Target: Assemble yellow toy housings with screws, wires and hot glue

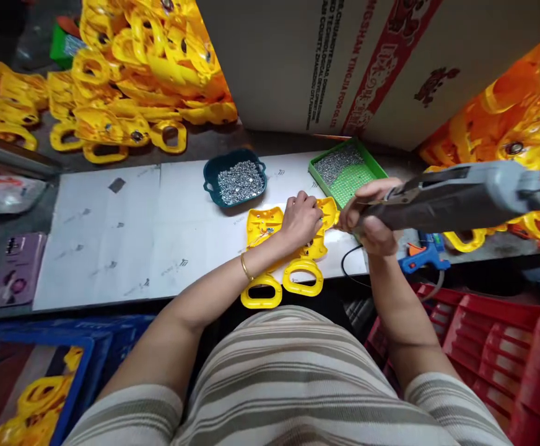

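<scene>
Pressing down, the left hand [301,218] curls its fingers over the yellow housing [270,226] — the right hand [367,218] grips a grey electric screwdriver [456,195], fingers wrapped tight.

Head camera looks steeply down, close over the white worktop [112,235].

Driver [460,195] tip hidden behind right hand [372,220].
</scene>
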A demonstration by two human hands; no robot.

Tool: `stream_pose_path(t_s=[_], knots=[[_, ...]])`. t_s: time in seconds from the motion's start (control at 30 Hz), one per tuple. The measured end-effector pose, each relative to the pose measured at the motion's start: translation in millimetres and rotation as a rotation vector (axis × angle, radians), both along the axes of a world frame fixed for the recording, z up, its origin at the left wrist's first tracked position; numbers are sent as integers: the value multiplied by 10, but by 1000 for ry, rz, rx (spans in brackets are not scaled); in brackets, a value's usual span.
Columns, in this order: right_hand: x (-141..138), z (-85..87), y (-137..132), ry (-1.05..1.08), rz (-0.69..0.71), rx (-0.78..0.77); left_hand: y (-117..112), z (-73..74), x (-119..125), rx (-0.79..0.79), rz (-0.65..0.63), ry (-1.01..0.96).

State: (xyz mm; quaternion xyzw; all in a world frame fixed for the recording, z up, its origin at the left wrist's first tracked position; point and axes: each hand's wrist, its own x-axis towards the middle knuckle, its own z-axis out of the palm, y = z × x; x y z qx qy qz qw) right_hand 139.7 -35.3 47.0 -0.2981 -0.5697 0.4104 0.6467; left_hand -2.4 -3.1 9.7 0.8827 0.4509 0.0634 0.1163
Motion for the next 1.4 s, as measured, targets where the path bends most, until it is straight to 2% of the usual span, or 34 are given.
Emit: stream_pose_path(t_s=[0.1,0.2,0.27,0.37,0.43,0.53,0.67,0.77,0.83,0.87,0.93,0.97,1.0,1.07,1.13,1.23,1.4], knots=[[59,68,-198,87,-25,59,-32,133,-179,-37,-19,-71],[127,17,-340,97,-114,-22,-170,204,-543,22,-188,-134],[163,-46,-398,90,-149,-51,-309,175,-797,57,-279,-90],[172,-116,-444,101,-178,-35,-479,38,-1027,34,-304,-22],[149,-133,-462,118,-191,-32,-512,-65,-1051,24,-286,-16],[103,-129,-488,132,-209,-26,-459,-166,-962,39,-247,-43],[84,-93,-534,116,-214,-26,-414,-206,-782,43,-194,-68],[96,-46,-580,104,-233,-34,-416,-187,-729,83,-226,-133],[104,-10,-617,113,-242,-32,-329,-137,-797,151,-211,-231],[106,7,-635,118,-241,-30,-236,-101,-869,189,-148,-281],[105,35,-668,123,-238,-19,44,-25,-1076,245,83,-334],[101,45,-682,120,-234,-11,215,6,-1197,243,214,-314],[94,51,-692,115,-234,-3,393,26,-1319,218,291,-264],[75,53,-706,106,-236,3,712,28,-1524,113,335,-115],[53,45,-714,98,-240,10,923,-13,-1643,-17,289,-10],[33,27,-724,81,-254,41,1018,-100,-1673,-108,293,-9],[35,14,-749,87,-244,-8,927,-137,-1645,-100,383,-160]])
